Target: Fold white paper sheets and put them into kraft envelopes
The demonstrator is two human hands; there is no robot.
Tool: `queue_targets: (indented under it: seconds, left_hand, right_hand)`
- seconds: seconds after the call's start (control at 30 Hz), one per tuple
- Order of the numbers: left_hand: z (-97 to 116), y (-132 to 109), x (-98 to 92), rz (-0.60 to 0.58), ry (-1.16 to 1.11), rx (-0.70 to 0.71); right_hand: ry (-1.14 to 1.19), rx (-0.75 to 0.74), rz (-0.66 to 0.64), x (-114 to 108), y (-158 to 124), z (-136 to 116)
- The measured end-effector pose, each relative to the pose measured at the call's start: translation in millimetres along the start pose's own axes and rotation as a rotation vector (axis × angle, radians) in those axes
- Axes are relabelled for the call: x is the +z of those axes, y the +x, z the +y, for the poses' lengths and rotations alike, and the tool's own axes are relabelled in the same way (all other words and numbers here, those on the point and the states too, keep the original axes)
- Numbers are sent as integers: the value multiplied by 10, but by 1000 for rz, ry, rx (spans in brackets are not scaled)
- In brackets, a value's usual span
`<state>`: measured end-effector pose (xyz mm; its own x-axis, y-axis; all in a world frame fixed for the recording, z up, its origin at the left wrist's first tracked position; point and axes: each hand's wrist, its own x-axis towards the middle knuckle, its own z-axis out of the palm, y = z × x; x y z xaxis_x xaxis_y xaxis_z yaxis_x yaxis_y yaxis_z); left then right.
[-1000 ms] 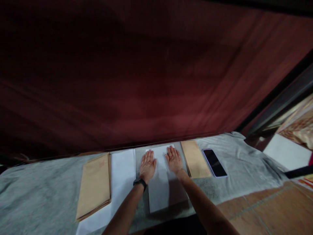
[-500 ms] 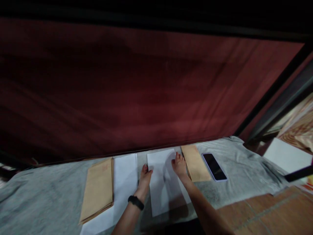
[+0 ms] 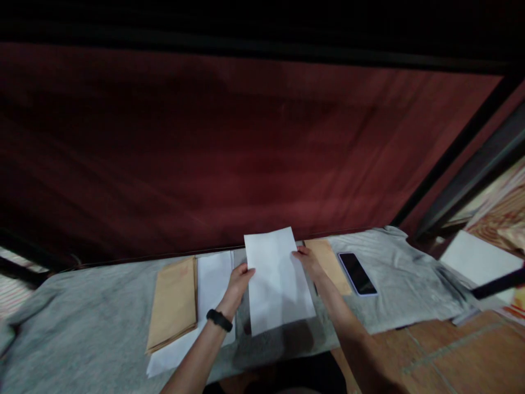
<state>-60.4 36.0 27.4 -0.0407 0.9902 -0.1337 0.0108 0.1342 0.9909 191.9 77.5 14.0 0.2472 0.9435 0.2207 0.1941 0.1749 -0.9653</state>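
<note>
I hold a white sheet of paper lifted off the grey cloth. My left hand, with a black band on its wrist, pinches the sheet's left edge. My right hand grips its right edge. The sheet's far end is raised and casts a shadow on the cloth below.
A stack of brown envelopes lies on the left, with white paper beside it. More brown envelopes and a black phone lie on the right. A dark red curtain hangs right behind the cloth.
My hands lay flat on the sheet a second ago. They moved to its side edges, closed on them, and lifted the sheet off the cloth.
</note>
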Motion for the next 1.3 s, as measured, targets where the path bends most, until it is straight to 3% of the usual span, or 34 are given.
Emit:
queue_targets:
  seconds: [0.07,0.17,0.3,0.37,0.47,0.57,0.67,0.8,0.9,1.03,1.13,1.3]
  left_hand:
    - [270,79,-51,-21,-27,36]
    - [634,82,-140,9,20,244]
    - [761,-136,-254,158,270,469]
    - [649,-288,-313,147,370,524]
    - [355,-517,-407,-13,471,589]
    - [-2,-698,-477,-203,641,582]
    - [-374,-790,-496,-236,808,560]
    - [-796,-820,-501,-279,987,510]
    - [-957,-833,-553,-327,1047,484]
    - [-925,-828,-603,-350,1063,505]
    - [-816,-791,-430,-296,1058,527]
    - [-806,-700,262,-410,1126,630]
  right_hand:
    - [68,15,-47,-79,146,-232]
    - [138,8,-82,-226,264,-593]
    - [306,-51,-172,-409,81,-924]
    - [289,-81,-192,-483,-118,-948]
    - [193,-104,-225,-572,-470,-774]
    - [119,-68,-294,-637,-834,-413]
    - [-123,-108,-362,-702,-1152,-11]
    - [-517,-305,-574,-796,-1417,363]
    - [-697,-376,-715,-835,-1496,484]
    - [-796,-386,-819,-839,-1510,536]
    - [-825,-372,-852,-831,-1509,560]
    - [-849,-355,-871,-827,-1518,567]
